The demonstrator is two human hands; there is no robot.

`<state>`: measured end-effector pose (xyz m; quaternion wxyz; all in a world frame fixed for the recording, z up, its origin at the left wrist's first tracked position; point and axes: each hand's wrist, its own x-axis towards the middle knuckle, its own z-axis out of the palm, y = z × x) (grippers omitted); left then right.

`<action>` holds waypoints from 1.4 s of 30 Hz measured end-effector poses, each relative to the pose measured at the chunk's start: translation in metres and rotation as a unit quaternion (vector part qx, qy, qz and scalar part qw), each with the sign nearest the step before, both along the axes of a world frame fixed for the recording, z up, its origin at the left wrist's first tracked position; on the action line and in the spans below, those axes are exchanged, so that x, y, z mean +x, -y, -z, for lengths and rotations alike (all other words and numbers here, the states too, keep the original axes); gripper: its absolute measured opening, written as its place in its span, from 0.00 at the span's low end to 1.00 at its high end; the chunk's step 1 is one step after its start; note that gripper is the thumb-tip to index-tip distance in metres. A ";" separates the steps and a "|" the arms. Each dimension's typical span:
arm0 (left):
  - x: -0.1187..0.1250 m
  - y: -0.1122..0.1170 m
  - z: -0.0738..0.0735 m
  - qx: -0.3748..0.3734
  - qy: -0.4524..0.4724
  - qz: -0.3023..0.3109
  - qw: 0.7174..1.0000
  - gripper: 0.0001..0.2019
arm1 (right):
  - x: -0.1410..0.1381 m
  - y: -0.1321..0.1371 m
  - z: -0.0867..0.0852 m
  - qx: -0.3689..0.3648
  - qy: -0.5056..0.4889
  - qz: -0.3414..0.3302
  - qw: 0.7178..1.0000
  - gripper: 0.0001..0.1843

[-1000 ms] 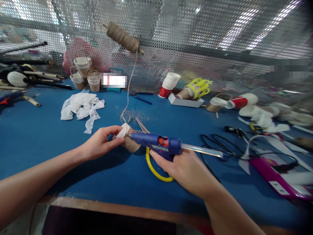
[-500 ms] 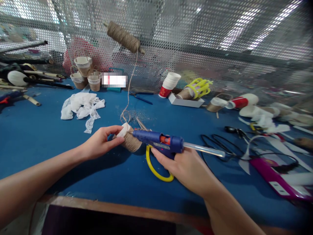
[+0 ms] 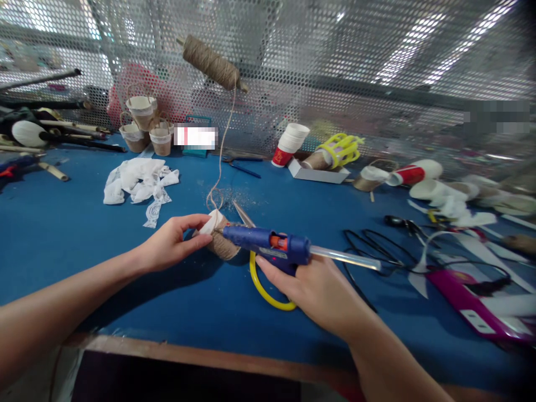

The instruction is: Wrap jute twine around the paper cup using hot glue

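My left hand (image 3: 173,245) pinches the white rim of a twine-wrapped paper cup (image 3: 220,241) lying on its side over the blue table (image 3: 62,234). My right hand (image 3: 312,290) grips a blue glue gun (image 3: 272,248) whose nozzle touches the cup's wrapped side; a clear glue stick sticks out of its back. A strand of twine (image 3: 221,151) runs from the cup up to a twine spool (image 3: 211,62) hung on the mesh wall. Yellow-handled scissors (image 3: 262,282) lie under the gun.
White lace scraps (image 3: 140,181) lie at the left. Small twine-covered cups (image 3: 144,123) stand at the back left. Stacked paper cups (image 3: 291,144), a white tray (image 3: 316,173), black cables (image 3: 377,251), a pink object (image 3: 473,304) and more cups fill the right. The wooden table edge (image 3: 188,354) is near me.
The glue gun's nozzle drew back slightly to the right, then returned to the cup's side. My left hand has kept its hold on the cup.
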<state>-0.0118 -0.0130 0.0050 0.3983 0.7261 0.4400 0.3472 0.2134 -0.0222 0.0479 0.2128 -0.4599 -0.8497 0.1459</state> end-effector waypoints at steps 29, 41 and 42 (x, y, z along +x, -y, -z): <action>-0.006 -0.001 -0.007 0.028 -0.044 0.045 0.998 0.16 | 0.003 -0.002 -0.006 -0.089 -0.027 0.031 0.995 0.13; -0.007 -0.001 -0.004 0.024 -0.042 0.047 0.998 0.19 | 0.004 -0.004 -0.006 -0.116 -0.045 0.018 0.992 0.19; -0.008 -0.001 -0.004 0.024 -0.041 0.047 0.998 0.19 | 0.004 -0.004 -0.006 -0.115 -0.048 0.017 0.992 0.19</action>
